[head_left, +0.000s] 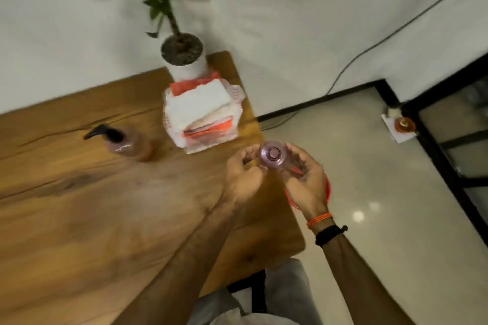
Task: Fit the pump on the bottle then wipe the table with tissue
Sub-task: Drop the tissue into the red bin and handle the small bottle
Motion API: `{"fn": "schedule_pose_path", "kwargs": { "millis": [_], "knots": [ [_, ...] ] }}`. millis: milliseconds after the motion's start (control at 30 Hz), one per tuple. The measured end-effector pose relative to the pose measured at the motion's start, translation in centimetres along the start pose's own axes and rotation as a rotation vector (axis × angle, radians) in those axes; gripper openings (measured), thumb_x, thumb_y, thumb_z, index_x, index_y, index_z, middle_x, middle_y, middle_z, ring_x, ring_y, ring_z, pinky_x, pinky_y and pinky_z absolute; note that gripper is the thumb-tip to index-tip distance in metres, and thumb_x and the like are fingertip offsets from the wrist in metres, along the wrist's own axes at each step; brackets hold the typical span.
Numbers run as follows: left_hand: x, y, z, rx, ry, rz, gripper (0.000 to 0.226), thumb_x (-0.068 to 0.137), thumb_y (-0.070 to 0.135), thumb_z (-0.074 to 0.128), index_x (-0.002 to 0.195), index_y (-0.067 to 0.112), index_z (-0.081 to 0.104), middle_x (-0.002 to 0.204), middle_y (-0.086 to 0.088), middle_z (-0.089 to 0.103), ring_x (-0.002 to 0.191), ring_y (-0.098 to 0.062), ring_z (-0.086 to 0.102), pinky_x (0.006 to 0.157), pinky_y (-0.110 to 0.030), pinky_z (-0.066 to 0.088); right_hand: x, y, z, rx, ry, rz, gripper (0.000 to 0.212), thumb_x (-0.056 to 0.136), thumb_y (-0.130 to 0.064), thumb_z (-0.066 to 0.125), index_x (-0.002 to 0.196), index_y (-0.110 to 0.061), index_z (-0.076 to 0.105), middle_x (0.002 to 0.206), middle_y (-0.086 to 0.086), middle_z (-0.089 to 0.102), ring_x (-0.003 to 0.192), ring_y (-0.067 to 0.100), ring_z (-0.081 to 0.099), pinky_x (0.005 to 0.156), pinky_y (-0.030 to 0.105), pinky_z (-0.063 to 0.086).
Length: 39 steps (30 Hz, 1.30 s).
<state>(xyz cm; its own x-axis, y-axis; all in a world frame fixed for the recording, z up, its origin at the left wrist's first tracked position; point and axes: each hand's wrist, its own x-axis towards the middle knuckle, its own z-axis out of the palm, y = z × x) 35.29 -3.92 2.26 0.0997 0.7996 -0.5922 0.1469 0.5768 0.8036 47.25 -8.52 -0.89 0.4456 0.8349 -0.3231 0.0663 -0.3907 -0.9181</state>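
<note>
Open-necked clear pink plastic bottle (273,153) held between both hands at the wooden table's (92,206) right edge.
Left hand (244,171) and right hand (303,174) curl fingers around its sides; a pump-topped pink bottle (126,141) stands well apart, beside the white tissue pack (202,111).

we see a small clear pink bottle (273,153), open mouth facing up at us with no pump on it, held upright between our left hand (244,174) and right hand (303,174) just past the desk (92,206) edge. a pack of white tissue (202,111) in a torn red-and-white wrapper lies on the desk near its far corner.
</note>
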Motion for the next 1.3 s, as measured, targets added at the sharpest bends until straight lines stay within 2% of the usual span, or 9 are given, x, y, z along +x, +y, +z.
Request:
{"fn": "schedule_pose_path", "kwargs": {
  "millis": [167, 333, 467, 667, 833, 967, 1100, 1233, 1300],
  "knots": [
    [1.8, -1.3, 10.8, 0.110, -0.160, -0.027, 0.040, 0.080, -0.005, 0.064, 0.114, 0.017, 0.066, 0.110, -0.002, 0.072, 0.107, -0.020, 0.066, 0.095, -0.038, 0.054, 2.4, 3.7, -9.4, 0.044, 0.201, 0.098, 0.056, 0.074, 0.016, 0.066, 0.121, -0.014, 0.067, 0.115, -0.005, 0.070, 0.099, -0.006, 0.064, 0.082, 0.010, 0.051],
    [5.3, -4.7, 19.4, 0.257, -0.239, -0.108, 0.040, 0.053, 0.008, 0.069, 0.088, 0.027, 0.066, 0.089, 0.011, 0.072, 0.085, -0.006, 0.067, 0.079, -0.025, 0.057, 5.3, 10.4, -15.5, 0.108, 0.262, 0.223, 0.061, 0.073, 0.018, 0.066, 0.102, -0.036, 0.069, 0.107, -0.014, 0.072, 0.105, 0.004, 0.067, 0.088, 0.019, 0.052],
    [10.0, -10.2, 24.2, 0.372, -0.226, -0.206, 0.041, 0.067, 0.007, 0.069, 0.108, 0.006, 0.069, 0.109, -0.015, 0.072, 0.107, -0.031, 0.066, 0.098, -0.045, 0.052, 8.0, 17.1, -17.3, 0.178, 0.244, 0.378, 0.053, 0.077, 0.020, 0.060, 0.117, -0.013, 0.068, 0.117, 0.004, 0.071, 0.112, 0.018, 0.066, 0.100, 0.038, 0.052],
    [16.2, -18.1, 26.7, 0.474, -0.253, -0.360, 0.024, 0.082, -0.004, 0.056, 0.100, 0.005, 0.069, 0.113, -0.036, 0.064, 0.109, -0.056, 0.057, 0.094, -0.061, 0.046, 11.9, 26.5, -16.7, 0.193, 0.184, 0.563, 0.053, 0.078, 0.020, 0.053, 0.120, -0.009, 0.068, 0.121, 0.007, 0.070, 0.119, 0.023, 0.062, 0.104, 0.044, 0.049],
    [19.4, -21.5, 27.2, 0.422, -0.210, -0.441, 0.021, 0.083, -0.010, 0.058, 0.086, 0.010, 0.064, 0.097, -0.020, 0.063, 0.090, -0.025, 0.048, 0.081, -0.039, 0.047, 14.3, 31.3, -15.5, 0.228, 0.128, 0.642, 0.059, 0.077, 0.022, 0.052, 0.126, -0.011, 0.063, 0.122, 0.005, 0.068, 0.118, 0.022, 0.062, 0.105, 0.043, 0.048],
    [20.7, -21.5, 26.8, 0.409, -0.198, -0.458, 0.037, 0.091, -0.004, 0.051, 0.128, -0.006, 0.055, 0.110, -0.015, 0.060, 0.095, -0.021, 0.052, 0.078, -0.031, 0.045, 15.4, 31.3, -15.7, 0.211, 0.107, 0.661, 0.071, 0.077, 0.018, 0.054, 0.139, -0.014, 0.049, 0.117, -0.012, 0.058, 0.117, 0.011, 0.052, 0.108, 0.036, 0.043],
    [19.6, -19.1, 25.8, 0.412, -0.168, -0.414, 0.040, 0.088, -0.005, 0.054, 0.128, -0.010, 0.053, 0.109, -0.020, 0.064, 0.092, -0.024, 0.057, 0.068, -0.025, 0.053, 14.7, 28.3, -16.9, 0.205, 0.143, 0.636, 0.057, 0.077, 0.013, 0.063, 0.128, -0.014, 0.056, 0.118, -0.005, 0.059, 0.117, 0.016, 0.055, 0.106, 0.036, 0.045],
    [16.8, -15.6, 24.5, 0.382, -0.118, -0.355, 0.046, 0.083, -0.008, 0.056, 0.129, -0.007, 0.051, 0.134, -0.024, 0.057, 0.125, -0.038, 0.054, 0.099, -0.045, 0.048, 13.4, 23.9, -17.4, 0.230, 0.146, 0.549, 0.048, 0.080, 0.015, 0.059, 0.122, -0.009, 0.060, 0.125, 0.007, 0.064, 0.119, 0.023, 0.061, 0.102, 0.036, 0.049],
    [15.1, -13.8, 23.2, 0.330, -0.114, -0.326, 0.030, 0.083, -0.009, 0.057, 0.111, 0.001, 0.060, 0.117, -0.014, 0.066, 0.111, -0.029, 0.062, 0.084, -0.037, 0.054, 12.4, 21.2, -16.9, 0.227, 0.154, 0.501, 0.048, 0.081, 0.017, 0.057, 0.123, -0.006, 0.059, 0.127, 0.012, 0.064, 0.116, 0.025, 0.062, 0.101, 0.035, 0.050]
  ]
}}
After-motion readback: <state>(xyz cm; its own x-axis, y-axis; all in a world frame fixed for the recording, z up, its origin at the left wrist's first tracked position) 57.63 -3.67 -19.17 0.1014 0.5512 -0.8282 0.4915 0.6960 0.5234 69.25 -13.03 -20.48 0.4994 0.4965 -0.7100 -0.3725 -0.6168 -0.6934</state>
